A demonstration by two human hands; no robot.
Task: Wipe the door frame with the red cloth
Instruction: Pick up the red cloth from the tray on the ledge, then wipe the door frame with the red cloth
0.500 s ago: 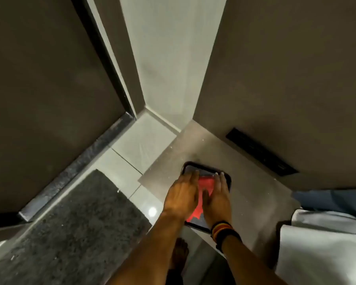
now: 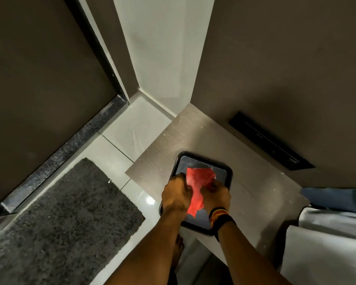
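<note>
At the bottom of the frame I see my two forearms reaching up toward the centre, with a bare foot (image 2: 178, 251) on the pale floor between them. My right wrist carries a striped band (image 2: 219, 215) in black, yellow and red. Just above that, lower centre, both hands are closed into fists on the red cloth (image 2: 197, 186): my left hand (image 2: 177, 195) grips its left edge and my right hand (image 2: 215, 195) grips its right edge, so the cloth is bunched in the narrow gap between them and fans out wider above the knuckles. A lower tail of the cloth hangs down between my wrists. All of this sits over a dark tray (image 2: 228, 171) with rounded corners; I cannot tell whether the cloth touches the tray bottom. The tray rests on a light wood-grain tabletop (image 2: 255, 182) that spreads to the right of centre. At lower left lies a grey shaggy mat (image 2: 66, 212) on the white floor tiles (image 2: 136, 124). At lower right I see white fabric (image 2: 327, 254) with a blue piece above it. Farther up on the right, a black slotted panel (image 2: 269, 140) is set in the brown wall. At the upper left stands a dark door (image 2: 39, 89), with its black door frame (image 2: 99, 52) running diagonally down to a speckled dark threshold (image 2: 70, 149), well apart from my hands.
</note>
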